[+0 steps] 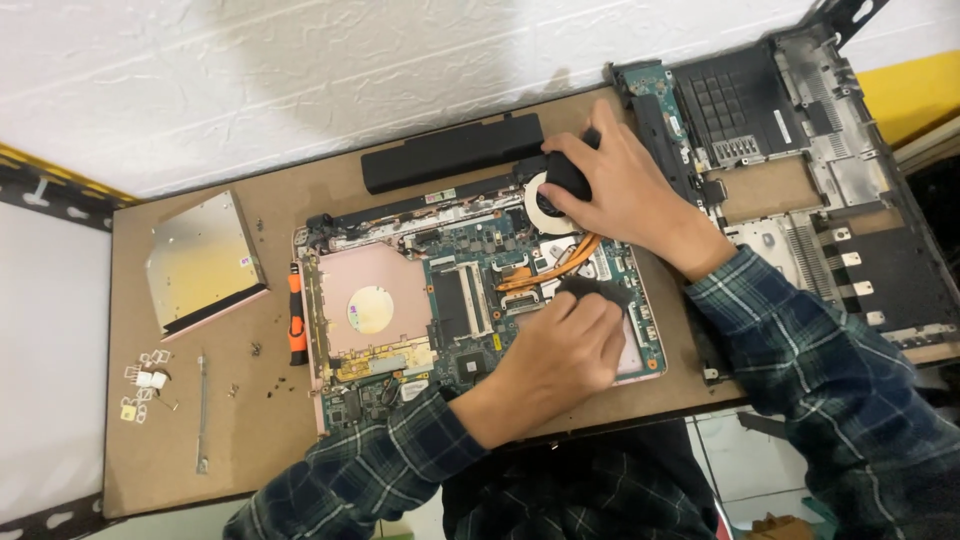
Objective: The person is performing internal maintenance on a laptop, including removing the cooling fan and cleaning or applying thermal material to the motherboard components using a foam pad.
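The opened laptop board (440, 300) lies in the middle of the brown table (200, 420). The right hand (620, 190), at about 1 o'clock from the board's centre, is curled closed around the black cooling fan (560, 185). The left hand (565, 355), at about 4 o'clock, presses with closed fingers on a dark cloth (600, 290) beside the copper heat pipes (555, 265). An orange screwdriver (297, 315) lies at 9 o'clock, a black battery (450, 152) at 12 o'clock.
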